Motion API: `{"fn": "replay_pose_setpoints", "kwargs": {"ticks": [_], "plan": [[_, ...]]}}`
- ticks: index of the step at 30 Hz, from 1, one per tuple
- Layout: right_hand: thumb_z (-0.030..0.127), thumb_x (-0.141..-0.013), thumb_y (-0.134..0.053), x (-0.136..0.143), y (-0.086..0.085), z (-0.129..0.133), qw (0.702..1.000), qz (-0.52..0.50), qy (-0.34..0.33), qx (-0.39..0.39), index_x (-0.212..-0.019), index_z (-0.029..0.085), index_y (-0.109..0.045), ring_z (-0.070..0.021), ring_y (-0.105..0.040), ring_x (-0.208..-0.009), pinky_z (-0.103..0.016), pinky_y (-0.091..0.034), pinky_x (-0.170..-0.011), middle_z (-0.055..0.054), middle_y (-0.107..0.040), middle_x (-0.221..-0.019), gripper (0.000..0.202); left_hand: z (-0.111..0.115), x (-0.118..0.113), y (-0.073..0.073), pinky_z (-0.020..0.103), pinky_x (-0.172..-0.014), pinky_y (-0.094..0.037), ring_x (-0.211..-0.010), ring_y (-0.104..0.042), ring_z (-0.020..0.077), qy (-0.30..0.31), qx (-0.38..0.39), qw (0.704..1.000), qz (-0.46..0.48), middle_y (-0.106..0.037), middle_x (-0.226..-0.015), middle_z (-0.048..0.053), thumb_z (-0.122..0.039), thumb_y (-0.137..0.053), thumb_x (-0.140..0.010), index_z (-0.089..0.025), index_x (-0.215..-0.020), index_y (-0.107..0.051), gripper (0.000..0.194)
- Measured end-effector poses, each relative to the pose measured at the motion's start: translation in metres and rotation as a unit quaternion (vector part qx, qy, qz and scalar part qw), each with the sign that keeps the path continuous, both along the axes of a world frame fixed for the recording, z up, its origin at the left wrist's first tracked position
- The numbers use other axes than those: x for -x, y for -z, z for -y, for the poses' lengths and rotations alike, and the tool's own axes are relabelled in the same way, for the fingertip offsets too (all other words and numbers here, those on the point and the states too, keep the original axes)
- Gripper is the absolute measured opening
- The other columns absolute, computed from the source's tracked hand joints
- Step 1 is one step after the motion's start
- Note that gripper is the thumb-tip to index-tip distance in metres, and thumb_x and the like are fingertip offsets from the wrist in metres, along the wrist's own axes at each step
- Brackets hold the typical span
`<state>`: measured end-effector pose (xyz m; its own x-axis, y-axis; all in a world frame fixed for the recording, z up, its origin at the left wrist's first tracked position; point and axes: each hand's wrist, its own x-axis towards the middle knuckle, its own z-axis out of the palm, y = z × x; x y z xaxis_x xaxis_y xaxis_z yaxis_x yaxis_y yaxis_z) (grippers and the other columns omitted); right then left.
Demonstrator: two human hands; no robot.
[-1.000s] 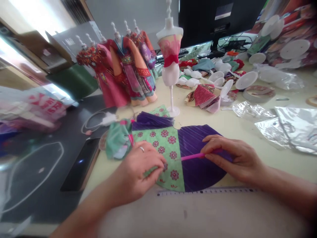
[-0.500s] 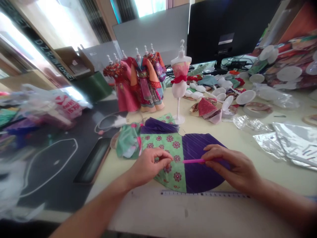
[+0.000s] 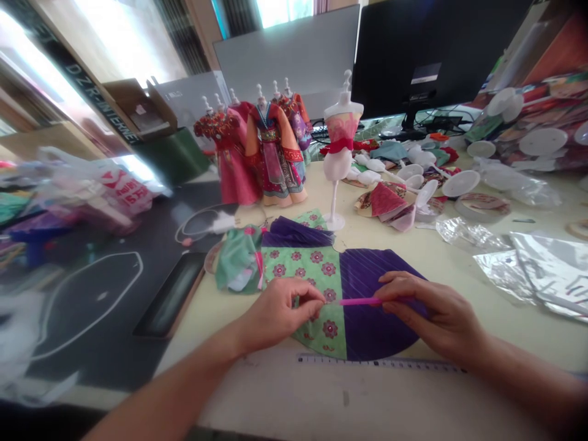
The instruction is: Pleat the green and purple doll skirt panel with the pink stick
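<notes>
A green flowered cloth (image 3: 328, 269) joined to a striped purple cloth (image 3: 367, 331) lies flat on the table. Over its green part is my left hand (image 3: 287, 309), thumb and forefinger pinched; whatever is between them is too small to make out. My right hand (image 3: 427, 312) grips a slim pink pen-like stick (image 3: 361, 301) above the purple part, its tip pointing left toward my left fingertips, a small gap apart. A ruler (image 3: 381, 364) lies along the cloth's curved lower edge. Purple pleated fabric (image 3: 298, 233) is folded at the cloth's top.
Behind the cloth stand a small white dress form (image 3: 337, 165) and several dressed forms (image 3: 275, 153). A dark tray (image 3: 169, 297) and green fabric bundle (image 3: 239, 260) are at left. Silvery plastic bags (image 3: 551, 269), fabric scraps (image 3: 388, 202) and a monitor (image 3: 432, 55) are at right.
My left fingertips have shifted slightly right, closer to the stick's tip. The whole view has moved a little; both hands keep their grips.
</notes>
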<state>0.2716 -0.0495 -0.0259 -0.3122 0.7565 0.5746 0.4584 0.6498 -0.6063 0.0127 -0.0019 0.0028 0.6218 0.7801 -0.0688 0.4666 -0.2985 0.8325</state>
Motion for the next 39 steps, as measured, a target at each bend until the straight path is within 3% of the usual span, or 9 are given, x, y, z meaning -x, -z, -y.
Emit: {"fn": "replay_pose_setpoints", "kwargs": {"ticks": [39], "plan": [[0.009,-0.084,-0.057,0.0006,-0.0055,0.0016,1.000,0.011,-0.006,-0.016,-0.094,0.022,-0.061,-0.0173,-0.067,-0.089,-0.023,-0.056,-0.069,-0.002,-0.068,-0.080,0.017,0.0004,0.0000,0.0023,0.024,-0.067,-0.046,-0.068,-0.058,0.0118,0.017,-0.037,0.999,-0.006,-0.063,-0.073,-0.001,-0.020,-0.058,-0.084,-0.018,-0.081,-0.069,0.012]]}}
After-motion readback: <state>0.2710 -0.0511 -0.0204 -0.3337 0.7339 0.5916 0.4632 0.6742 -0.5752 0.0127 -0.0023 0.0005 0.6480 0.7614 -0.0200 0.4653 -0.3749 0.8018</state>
